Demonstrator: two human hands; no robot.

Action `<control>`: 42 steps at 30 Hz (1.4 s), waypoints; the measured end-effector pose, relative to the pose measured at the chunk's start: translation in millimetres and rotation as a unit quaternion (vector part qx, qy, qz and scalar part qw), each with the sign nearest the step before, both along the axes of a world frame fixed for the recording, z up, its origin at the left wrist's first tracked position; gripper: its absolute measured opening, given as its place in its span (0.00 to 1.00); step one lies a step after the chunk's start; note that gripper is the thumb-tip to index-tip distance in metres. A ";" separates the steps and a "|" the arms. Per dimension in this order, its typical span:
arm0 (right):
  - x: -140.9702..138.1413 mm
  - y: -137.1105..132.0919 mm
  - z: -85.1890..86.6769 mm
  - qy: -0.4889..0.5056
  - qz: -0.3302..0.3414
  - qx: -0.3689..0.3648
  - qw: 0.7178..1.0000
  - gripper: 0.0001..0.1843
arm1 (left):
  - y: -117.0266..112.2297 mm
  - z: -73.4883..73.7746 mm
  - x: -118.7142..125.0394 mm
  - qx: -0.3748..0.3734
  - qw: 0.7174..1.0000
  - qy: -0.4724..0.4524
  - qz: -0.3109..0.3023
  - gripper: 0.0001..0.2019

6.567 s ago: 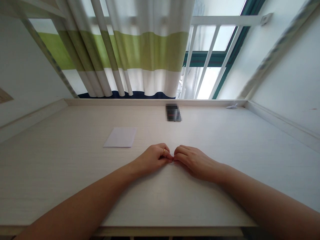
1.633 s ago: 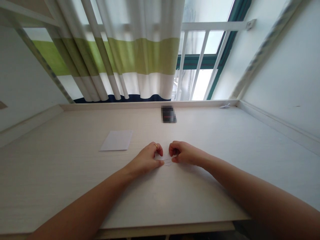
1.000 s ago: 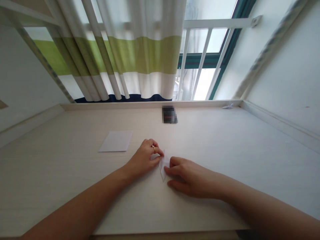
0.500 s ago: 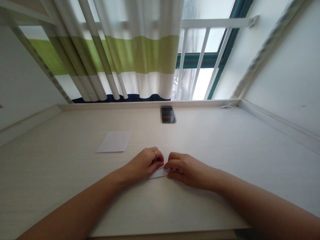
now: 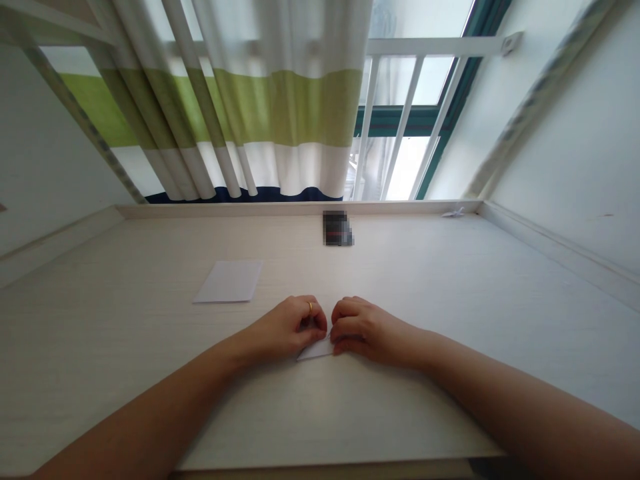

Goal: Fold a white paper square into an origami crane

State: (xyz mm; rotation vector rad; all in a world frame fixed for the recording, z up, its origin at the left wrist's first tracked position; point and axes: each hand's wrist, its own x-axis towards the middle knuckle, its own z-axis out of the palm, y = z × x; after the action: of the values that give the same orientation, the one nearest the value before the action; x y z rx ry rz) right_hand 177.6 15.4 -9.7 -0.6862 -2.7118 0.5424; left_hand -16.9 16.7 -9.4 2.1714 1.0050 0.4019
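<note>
While a folded paper is kept near the middle of the tabletop, toward its near edge, its upper side is pinched by the left hand; its right end is covered by the right hand, fingers bunched, whether pinching or merely pressing cannot be told. Some folding is evidently done, but the piece is judged unfinished; how many creases are left cannot be told. Toward the left edge, a square white paper is seen flat, apparently unfolded.

The left hand and right hand grip a small folded white paper on the pale tabletop, near a flat white sheet and a blurred dark object.
</note>
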 end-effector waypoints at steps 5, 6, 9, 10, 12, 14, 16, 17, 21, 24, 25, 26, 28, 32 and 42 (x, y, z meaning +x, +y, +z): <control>-1.5 -1.9 2.1 -0.034 0.032 0.053 0.998 0.09 | 0.5 -1.4 0.2 0.000 1.000 0.004 0.007 0.04; -2.0 -2.3 2.2 -0.039 0.036 0.063 0.997 0.09 | 0.6 -2.0 0.2 0.002 1.000 0.002 0.007 0.03; -3.8 -3.0 1.3 -0.052 0.035 0.093 0.994 0.11 | 1.9 -4.6 0.6 0.042 0.999 -0.002 0.009 0.04; -4.4 -3.1 0.7 -0.055 0.029 0.100 0.993 0.11 | 2.8 -5.6 0.8 0.066 0.998 -0.003 0.010 0.04; -5.4 -3.2 -0.5 -0.060 0.013 0.107 0.992 0.12 | 4.7 -7.6 1.6 0.113 0.994 -0.001 0.011 0.04; -6.0 -3.4 -1.3 -0.060 -0.001 0.112 0.992 0.12 | 6.2 -9.1 2.7 0.142 0.990 0.004 0.008 0.04; -6.2 -3.6 -1.4 -0.059 -0.006 0.116 0.991 0.13 | 6.9 -9.9 3.9 0.156 0.988 0.009 0.007 0.04; -6.1 -3.8 -1.2 -0.060 -0.005 0.118 0.991 0.13 | 7.0 -10.0 4.4 0.159 0.987 0.010 0.010 0.04; -5.4 -4.5 0.8 -0.069 0.008 0.119 0.990 0.13 | 6.5 -8.4 4.6 0.121 0.992 0.001 0.028 0.05; -5.1 -4.9 1.9 -0.069 0.006 0.112 0.991 0.12 | 6.6 -6.9 3.1 0.074 0.997 -0.012 0.033 0.05; -5.2 -5.0 2.0 -0.069 0.003 0.109 0.992 0.13 | 6.8 -6.7 2.6 0.066 0.997 -0.015 0.032 0.05; -5.4 -5.1 1.8 -0.067 -0.001 0.106 0.992 0.13 | 7.0 -6.6 2.3 0.061 0.997 -0.017 0.032 0.05; -5.9 -5.4 1.0 -0.064 -0.010 0.099 0.993 0.13 | 7.6 -6.8 2.2 0.055 0.998 -0.021 0.032 0.05; -7.3 -5.5 -2.0 -0.045 -0.032 0.073 0.996 0.12 | 8.1 -7.5 3.6 0.025 0.998 -0.033 0.036 0.05; -9.1 -6.7 -2.3 -0.019 -0.070 0.015 0.997 0.10 | 5.9 -2.8 1.6 -0.003 0.999 -0.003 0.036 0.07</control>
State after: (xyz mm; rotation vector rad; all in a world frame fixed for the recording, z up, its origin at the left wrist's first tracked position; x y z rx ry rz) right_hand 168.5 8.6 -12.0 -0.8789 -2.6756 0.4585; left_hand -15.3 22.6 -12.2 2.1327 1.0832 0.4384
